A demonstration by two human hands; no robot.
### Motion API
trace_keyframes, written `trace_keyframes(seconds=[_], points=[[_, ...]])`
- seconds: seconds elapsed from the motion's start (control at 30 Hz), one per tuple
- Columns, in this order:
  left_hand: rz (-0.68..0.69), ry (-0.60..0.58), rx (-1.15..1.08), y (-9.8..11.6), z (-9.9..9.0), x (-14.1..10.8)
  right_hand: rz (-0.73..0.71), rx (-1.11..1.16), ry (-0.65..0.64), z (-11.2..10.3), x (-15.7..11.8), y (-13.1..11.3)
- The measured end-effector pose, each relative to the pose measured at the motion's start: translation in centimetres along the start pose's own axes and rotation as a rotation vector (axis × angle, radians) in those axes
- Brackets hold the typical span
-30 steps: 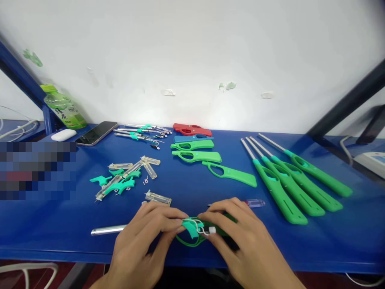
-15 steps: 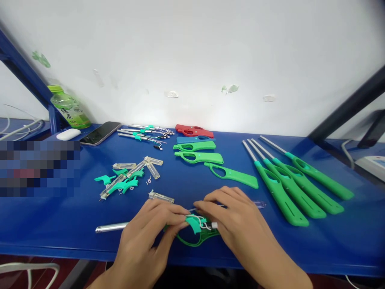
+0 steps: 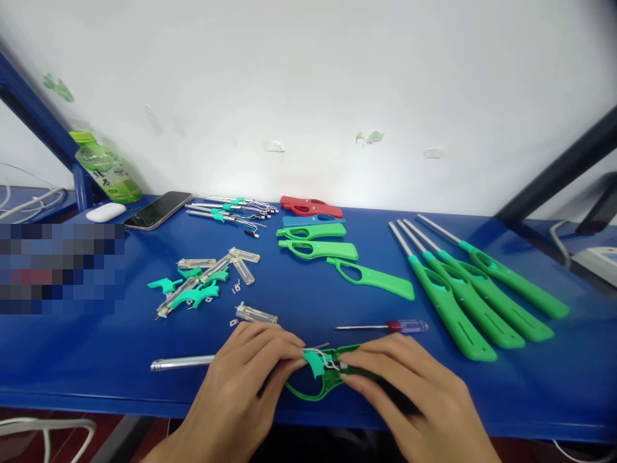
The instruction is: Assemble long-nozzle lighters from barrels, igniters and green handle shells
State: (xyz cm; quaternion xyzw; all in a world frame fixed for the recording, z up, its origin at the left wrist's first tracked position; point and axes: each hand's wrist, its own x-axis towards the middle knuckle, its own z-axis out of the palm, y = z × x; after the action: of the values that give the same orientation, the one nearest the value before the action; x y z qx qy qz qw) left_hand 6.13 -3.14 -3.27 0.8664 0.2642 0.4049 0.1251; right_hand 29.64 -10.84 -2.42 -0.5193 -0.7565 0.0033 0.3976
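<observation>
An open green casing (image 3: 312, 397), worked on low in the centre of the frame.
From here I see the left hand (image 3: 253, 379) pinching a teal trigger piece (image 3: 315, 364), a metal tube (image 3: 182, 363) poking out to the left; the right hand's (image 3: 409, 389) fingertips close about a small pale plug (image 3: 342, 365) on white wires (image 3: 317, 351). A screwdriver (image 3: 407, 326) lies just above that hand, and four green lighters (image 3: 457, 315) spread across the right side.

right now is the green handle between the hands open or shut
Open: the green handle shows its inside, with white wires exposed.
</observation>
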Motion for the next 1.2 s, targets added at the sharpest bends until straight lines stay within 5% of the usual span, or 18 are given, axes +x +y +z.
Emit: trace_keyframes(seconds=[1.2], points=[[0.075,-0.039,0.072,1.0,-0.4,-0.7,-0.018,0.072,-0.080,0.2,-1.1,0.8]])
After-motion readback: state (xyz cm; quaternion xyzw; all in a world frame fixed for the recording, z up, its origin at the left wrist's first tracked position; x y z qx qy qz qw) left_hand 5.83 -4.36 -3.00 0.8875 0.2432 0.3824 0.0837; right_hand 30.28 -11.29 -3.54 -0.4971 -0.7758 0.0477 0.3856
